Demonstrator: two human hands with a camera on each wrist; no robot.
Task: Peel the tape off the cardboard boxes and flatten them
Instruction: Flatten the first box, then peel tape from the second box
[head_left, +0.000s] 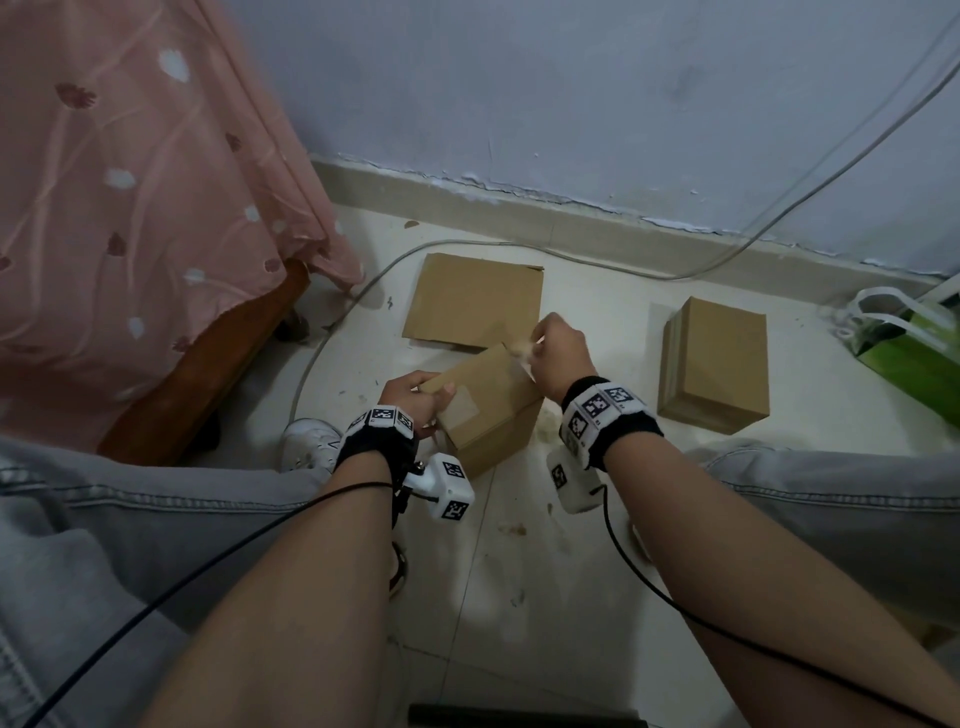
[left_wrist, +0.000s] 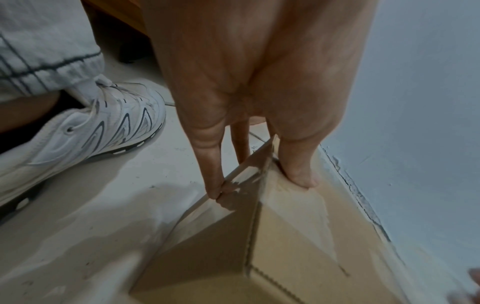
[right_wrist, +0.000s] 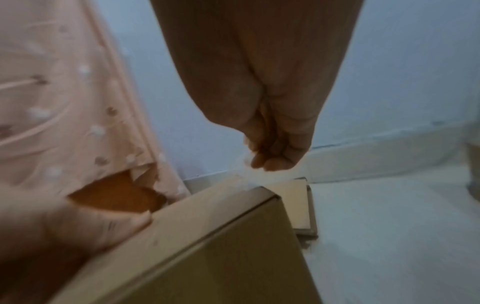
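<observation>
A small brown cardboard box (head_left: 488, 410) stands tilted on the floor between my knees. My left hand (head_left: 415, 400) grips its near left corner, thumb on the top face (left_wrist: 298, 174) and fingers (left_wrist: 213, 185) on the side. My right hand (head_left: 558, 345) is above the box's far corner and pinches a strip of clear tape (head_left: 522, 358) that runs down to the box; its fingers (right_wrist: 270, 160) are curled together. A clear tape patch (head_left: 460, 410) shows on the near face.
A flattened cardboard sheet (head_left: 475, 301) lies behind the box. Another closed box (head_left: 714, 364) sits to the right. A green bag (head_left: 914, 348) is at far right. A pink bedcover (head_left: 130, 208), a grey cable (head_left: 363, 291), my white shoe (head_left: 309, 441) and the wall border the floor.
</observation>
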